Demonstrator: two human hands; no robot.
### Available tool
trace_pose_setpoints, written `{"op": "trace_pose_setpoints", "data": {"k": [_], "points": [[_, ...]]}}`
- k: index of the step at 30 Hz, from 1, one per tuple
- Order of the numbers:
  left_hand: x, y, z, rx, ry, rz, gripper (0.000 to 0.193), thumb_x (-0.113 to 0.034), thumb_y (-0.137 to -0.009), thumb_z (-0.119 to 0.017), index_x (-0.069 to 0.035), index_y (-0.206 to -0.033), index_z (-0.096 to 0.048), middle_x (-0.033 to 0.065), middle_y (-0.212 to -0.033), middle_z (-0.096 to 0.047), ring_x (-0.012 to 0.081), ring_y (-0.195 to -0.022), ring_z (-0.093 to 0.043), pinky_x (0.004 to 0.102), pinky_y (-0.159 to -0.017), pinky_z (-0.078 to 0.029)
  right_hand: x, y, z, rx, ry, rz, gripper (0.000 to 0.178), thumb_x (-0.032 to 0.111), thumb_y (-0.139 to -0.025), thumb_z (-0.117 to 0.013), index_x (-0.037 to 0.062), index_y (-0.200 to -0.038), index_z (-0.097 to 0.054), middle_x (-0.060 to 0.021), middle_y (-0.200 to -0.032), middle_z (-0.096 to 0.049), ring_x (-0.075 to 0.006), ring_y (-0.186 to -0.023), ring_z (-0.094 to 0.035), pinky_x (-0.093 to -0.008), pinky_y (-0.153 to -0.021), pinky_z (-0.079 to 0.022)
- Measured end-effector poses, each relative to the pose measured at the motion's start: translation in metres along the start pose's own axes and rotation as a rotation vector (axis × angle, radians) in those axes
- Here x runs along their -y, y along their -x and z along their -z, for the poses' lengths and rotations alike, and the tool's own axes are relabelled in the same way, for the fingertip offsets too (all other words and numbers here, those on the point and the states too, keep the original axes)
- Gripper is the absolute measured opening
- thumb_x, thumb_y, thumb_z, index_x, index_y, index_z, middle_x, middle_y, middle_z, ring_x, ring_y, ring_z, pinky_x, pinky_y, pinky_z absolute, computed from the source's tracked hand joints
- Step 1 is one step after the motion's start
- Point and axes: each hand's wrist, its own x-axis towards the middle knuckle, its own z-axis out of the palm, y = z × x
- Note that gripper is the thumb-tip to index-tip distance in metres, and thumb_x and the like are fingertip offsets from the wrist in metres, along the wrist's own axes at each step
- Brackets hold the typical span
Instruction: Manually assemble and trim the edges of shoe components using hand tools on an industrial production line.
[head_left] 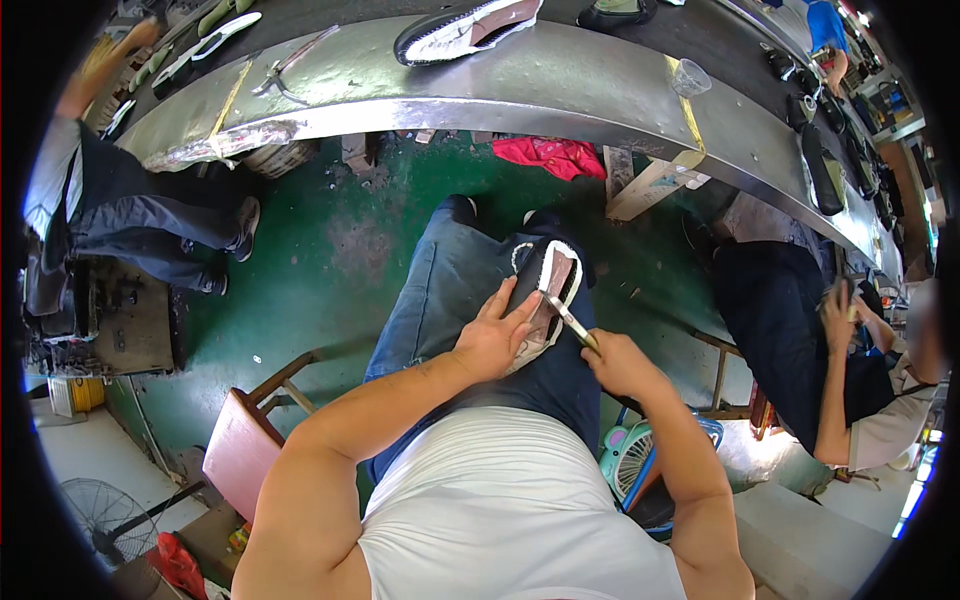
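Across my lap lies a shoe in the making (559,272), its dark upper folded over a white rim around a brownish sole face that points up. My left hand (490,335) holds its left side, fingers stretched over the dark upper and the edge. Gripped in my right hand (625,366) is a slim metal hand tool (570,318) with a yellowish handle; its tip meets the shoe beside my left fingertips. The exact kind of tool is unclear.
Ahead runs a metal-edged bench (380,110) carrying pincers (285,72), another unfinished shoe (468,32) and a clear cup (690,77). People work at left and right. A pink chair (240,452) stands left, a small green fan (627,458) right. Red cloth (552,156) lies under the bench.
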Motion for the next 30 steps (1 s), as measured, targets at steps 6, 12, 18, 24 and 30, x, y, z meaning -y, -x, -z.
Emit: {"op": "trace_pose_setpoints", "data": {"k": [6, 12, 18, 24, 30], "points": [[-0.012, -0.016, 0.032, 0.263, 0.037, 0.121, 0.056, -0.032, -0.102, -0.047, -0.023, -0.155, -0.032, 0.0323, -0.158, -0.017, 0.0501, -0.129, -0.048, 0.0454, -0.105, -0.046, 0.023, -0.028, 0.030, -0.093, -0.284, -0.020, 0.028, 0.026, -0.098, -0.056, -0.0014, -0.096, -0.059, -0.0218, -0.080, -0.066, -0.0390, -0.074, -0.066, -0.0461, -0.071, -0.052], [-0.008, -0.002, 0.027, 0.212, 0.012, -0.016, 0.060, -0.036, -0.101, -0.051, -0.021, -0.156, -0.031, 0.0311, -0.159, -0.016, 0.0500, -0.132, -0.045, 0.0431, -0.109, -0.042, 0.015, -0.044, 0.021, -0.081, 0.039, 0.017, 0.040, 0.035, -0.101, -0.050, -0.0033, -0.093, -0.057, -0.0273, -0.086, -0.066, -0.0461, -0.084, -0.064, -0.0530, -0.075, -0.048], [-0.006, 0.016, 0.010, 0.112, 0.577, 0.425, 0.083, -0.034, -0.095, -0.063, 0.007, -0.153, -0.022, 0.0294, -0.153, -0.036, 0.0363, -0.141, -0.040, 0.0350, -0.114, -0.034, 0.007, -0.014, -0.004, -0.175, -0.269, 0.061, 0.037, 0.035, -0.103, -0.046, -0.0006, -0.103, -0.057, -0.0244, -0.087, -0.066, -0.0440, -0.084, -0.064, -0.0500, -0.074, -0.050], [-0.012, -0.004, 0.059, 0.461, 0.230, 0.339, 0.100, -0.032, -0.083, -0.072, -0.006, -0.159, -0.012, 0.0300, -0.128, -0.060, 0.0412, -0.116, -0.061, 0.0405, -0.101, -0.048, -0.001, 0.005, -0.015, -0.086, -0.399, -0.039, 0.038, 0.035, -0.103, -0.048, -0.0013, -0.101, -0.061, -0.0126, -0.077, -0.067, -0.0254, -0.071, -0.066, -0.0363, -0.068, -0.052], [-0.053, -0.038, 0.172, 0.057, 0.038, -0.213, 0.089, -0.014, -0.067, -0.081, -0.005, -0.144, -0.037, 0.0186, -0.100, -0.069, 0.0393, -0.093, -0.067, 0.0425, -0.081, -0.054, -0.030, 0.044, -0.049, -0.332, -0.916, -0.217, 0.025, 0.023, -0.101, -0.053, -0.0002, -0.100, -0.061, -0.0061, -0.079, -0.066, -0.0130, -0.070, -0.063, -0.0286, -0.065, -0.050]]}}
